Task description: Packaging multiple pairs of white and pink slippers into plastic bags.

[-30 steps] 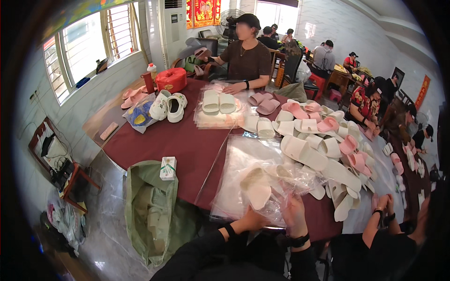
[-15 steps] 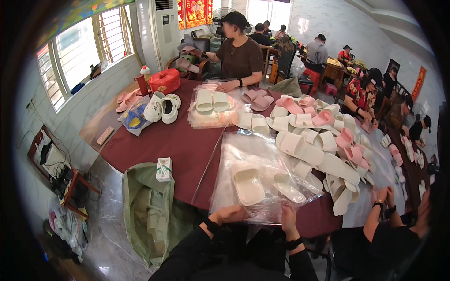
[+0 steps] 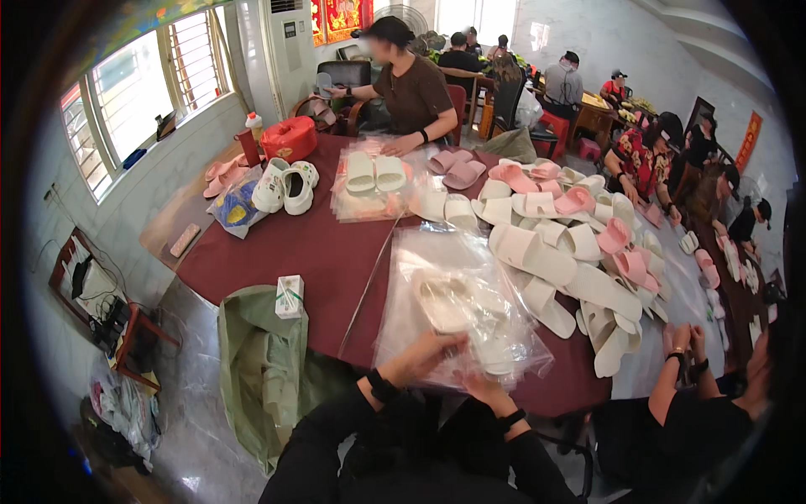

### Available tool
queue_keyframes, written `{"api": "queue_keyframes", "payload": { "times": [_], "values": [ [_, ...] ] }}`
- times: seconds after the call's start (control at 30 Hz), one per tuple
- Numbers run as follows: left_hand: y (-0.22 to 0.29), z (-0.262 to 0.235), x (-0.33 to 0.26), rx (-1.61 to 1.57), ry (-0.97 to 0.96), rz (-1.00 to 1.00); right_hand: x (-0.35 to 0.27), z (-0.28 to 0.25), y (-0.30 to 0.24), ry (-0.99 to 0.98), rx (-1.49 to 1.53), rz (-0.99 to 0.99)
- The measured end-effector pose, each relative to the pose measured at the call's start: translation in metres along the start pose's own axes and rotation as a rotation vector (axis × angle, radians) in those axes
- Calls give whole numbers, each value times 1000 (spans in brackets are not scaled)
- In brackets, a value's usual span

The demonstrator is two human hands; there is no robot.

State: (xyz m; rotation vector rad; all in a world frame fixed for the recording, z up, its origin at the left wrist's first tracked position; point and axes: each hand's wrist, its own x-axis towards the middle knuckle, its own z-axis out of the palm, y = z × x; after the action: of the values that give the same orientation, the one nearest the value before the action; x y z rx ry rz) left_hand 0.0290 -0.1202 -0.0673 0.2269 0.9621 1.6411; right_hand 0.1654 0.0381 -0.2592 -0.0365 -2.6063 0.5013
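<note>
- Head view: clear plastic bag (image 3: 460,311) w/ a pale slipper (image 3: 445,301) inside lies at the near edge of the round table (image 3: 319,252), straight ahead of both hands.
- Left hand (image 3: 424,353): fingers curled, pinching the bag's near edge at its mouth, just below the slipper.
- Right hand (image 3: 480,386): at the bag's near right corner, touching the film; can't tell if it pinches or only presses — fingers mostly hidden under the plastic.
- Key relation: slipper's long axis runs away from the person, tilted a bit left-far to right-near; heel or toe end nearest the hands, can't tell which. Left hand is nearer to it; right sits off to the side, lower.
- Vs 0.5 s ago: slipper sits more central in the bag and closer to the left hand; hands now a bit closer together on the near edge.
- Around: heap of white and pink slippers (image 3: 579,244) on the right half; small box (image 3: 289,296) at the near left edge; green sack (image 3: 260,370) hanging beside it.
</note>
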Motion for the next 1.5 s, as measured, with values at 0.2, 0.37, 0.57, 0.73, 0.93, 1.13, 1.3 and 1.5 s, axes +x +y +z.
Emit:
{"api": "queue_keyframes", "payload": {
  "times": [0.2, 0.37, 0.57, 0.73, 0.93, 1.13, 1.3, 1.5],
  "values": [
    [59, 5, -36, 760, 187, 615, 26, -38, -46, -232, 163, 231],
    [96, 16, -129, 560, 320, 548, 41, -52, -62, -149, -266, 50],
    [130, 15, -236, 518, 505, 983, 43, -61, -64, -190, -218, 121],
    [118, -13, -350, 649, 786, 884, 46, -57, -64, -185, -190, 76],
    [135, -40, -412, 769, 966, 731, 43, -56, -66, -162, -180, 92],
    [117, -88, -418, 1103, 911, 56, 43, -61, -70, -154, -155, 93],
    [87, -157, -391, 1014, 922, 10, 41, -57, -64, -128, -181, 93],
    [82, -193, -362, 1231, 827, -301, 40, -56, -63, -122, -176, 81]
  ]
}}
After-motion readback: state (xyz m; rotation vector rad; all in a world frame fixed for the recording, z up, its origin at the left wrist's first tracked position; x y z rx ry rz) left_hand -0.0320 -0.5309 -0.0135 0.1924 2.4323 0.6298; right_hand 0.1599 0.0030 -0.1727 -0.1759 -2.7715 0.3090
